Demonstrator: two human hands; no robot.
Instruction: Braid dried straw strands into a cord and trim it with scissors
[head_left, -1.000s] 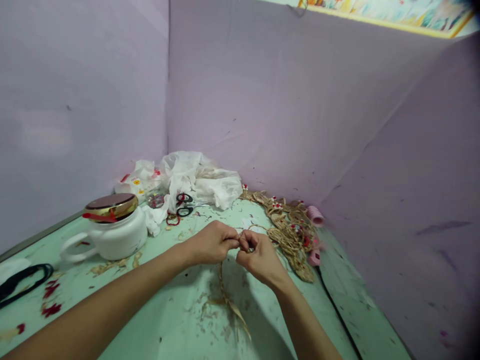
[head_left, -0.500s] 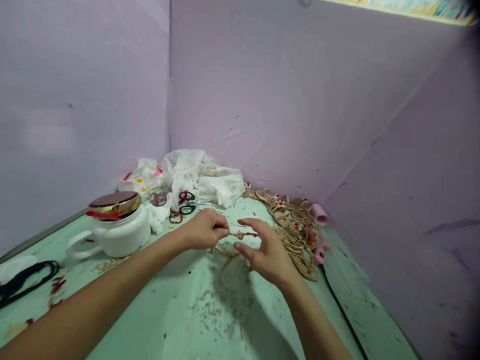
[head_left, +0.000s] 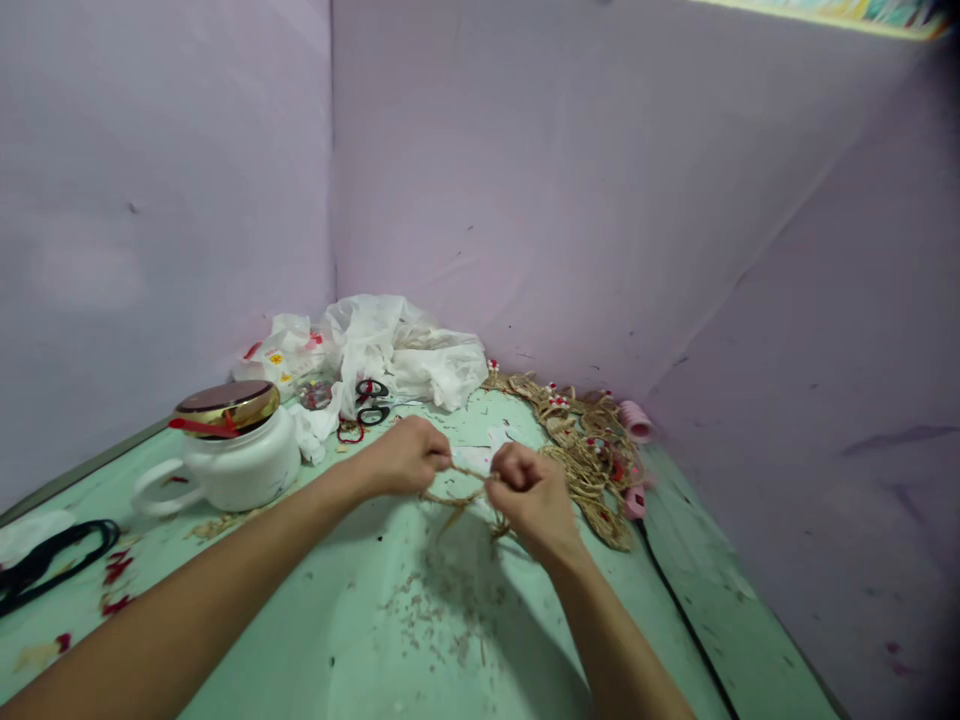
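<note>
Between my two hands, a thin tan braided cord point(head_left: 469, 472) is stretched above the green table. My left hand point(head_left: 411, 457) pinches one end of this span, its fingers closed. The fingers of my right hand point(head_left: 529, 492) are closed on the cord a short way to the right. More of the cord hangs in a loop below, with loose ends under my right hand. Just beyond my right hand lies a pile of braided tan cords point(head_left: 581, 460) with small red and white beads.
A white mug point(head_left: 244, 462) with a gold-rimmed lid stands left. Black-handled scissors point(head_left: 373, 402) lie before crumpled white plastic bags point(head_left: 409, 350). A pink spool point(head_left: 635, 422), a pink device point(head_left: 634, 502) with a black cable, and black cord point(head_left: 56, 565) rest on the green table point(head_left: 300, 640).
My right hand has gone from spread fingers to a closed grip on the cord. The cord's knot is no longer visible between my hands. My left hand keeps its pinch.
</note>
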